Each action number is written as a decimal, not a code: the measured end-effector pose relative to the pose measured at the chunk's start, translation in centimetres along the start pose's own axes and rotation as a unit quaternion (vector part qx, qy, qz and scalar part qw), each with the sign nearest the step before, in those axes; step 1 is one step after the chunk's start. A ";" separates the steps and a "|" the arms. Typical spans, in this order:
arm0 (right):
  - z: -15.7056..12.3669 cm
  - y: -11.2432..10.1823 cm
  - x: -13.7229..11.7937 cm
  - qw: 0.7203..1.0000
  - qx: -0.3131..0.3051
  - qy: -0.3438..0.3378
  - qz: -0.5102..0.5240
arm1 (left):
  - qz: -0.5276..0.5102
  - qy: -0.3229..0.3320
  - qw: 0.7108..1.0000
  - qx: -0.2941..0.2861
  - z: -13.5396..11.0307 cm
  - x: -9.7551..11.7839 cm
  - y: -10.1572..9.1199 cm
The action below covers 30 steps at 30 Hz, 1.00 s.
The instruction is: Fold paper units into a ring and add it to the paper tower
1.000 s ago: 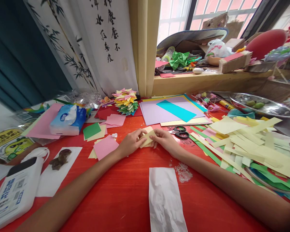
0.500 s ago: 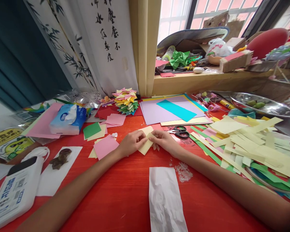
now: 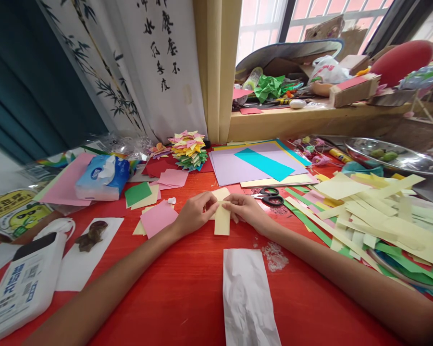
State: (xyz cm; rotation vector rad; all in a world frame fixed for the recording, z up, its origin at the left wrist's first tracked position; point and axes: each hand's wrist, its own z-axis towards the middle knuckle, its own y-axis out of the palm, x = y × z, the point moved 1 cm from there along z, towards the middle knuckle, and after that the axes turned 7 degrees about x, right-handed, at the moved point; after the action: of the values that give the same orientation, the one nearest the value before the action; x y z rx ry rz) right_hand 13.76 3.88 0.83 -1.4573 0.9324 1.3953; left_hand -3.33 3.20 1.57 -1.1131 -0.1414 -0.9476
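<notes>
A pale yellow paper [image 3: 222, 224], folded with a narrow strip pointing toward me, is held between both hands above the red table [image 3: 158, 283]. My left hand [image 3: 196, 213] pinches its left side between thumb and finger. On the other side, my right hand [image 3: 245, 209] grips it the same way, its lower fingers partly hidden behind the paper. Black-handled scissors [image 3: 270, 196] lie just beyond my right hand. Beside my left wrist are a pink paper square [image 3: 159, 219] and a green square [image 3: 137, 194]. A crumpled white paper strip [image 3: 248, 293] lies in front of me.
A ring of folded coloured paper [image 3: 188, 151] stands at the back, near lilac sheets [image 3: 221, 166] and a turquoise strip [image 3: 264, 164]. Cut paper scraps [image 3: 389, 218] pile up at right by a metal bowl [image 3: 414, 161]. Tissues [image 3: 103, 179] and a white pack [image 3: 25, 283] sit left.
The yellow paper has turned from a slanted piece to one with a narrow upright strip hanging toward me. Both hands stay in nearly the same place.
</notes>
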 end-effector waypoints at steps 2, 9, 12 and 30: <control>0.1 -0.1 0.0 0.999 0.022 0.004 0.025 | -0.012 -0.009 1.000 0.002 0.0 0.1 -0.1; 0.1 0.0 0.1 0.999 0.031 0.000 0.033 | -0.054 -0.035 0.997 -0.041 0.3 -0.1 -0.2; 0.1 0.0 0.0 0.999 0.024 0.005 0.046 | -0.062 -0.039 0.997 -0.033 0.3 -0.1 -0.2; 0.0 0.0 0.0 0.999 -0.022 0.033 0.009 | -0.053 -0.046 0.996 -0.052 0.3 -0.2 -0.2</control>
State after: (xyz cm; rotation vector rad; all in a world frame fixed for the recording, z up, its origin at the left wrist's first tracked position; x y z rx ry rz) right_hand 13.74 3.90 0.83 -1.5389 0.9635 1.3970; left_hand -3.51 3.54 1.77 -1.2560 -0.2307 -1.0080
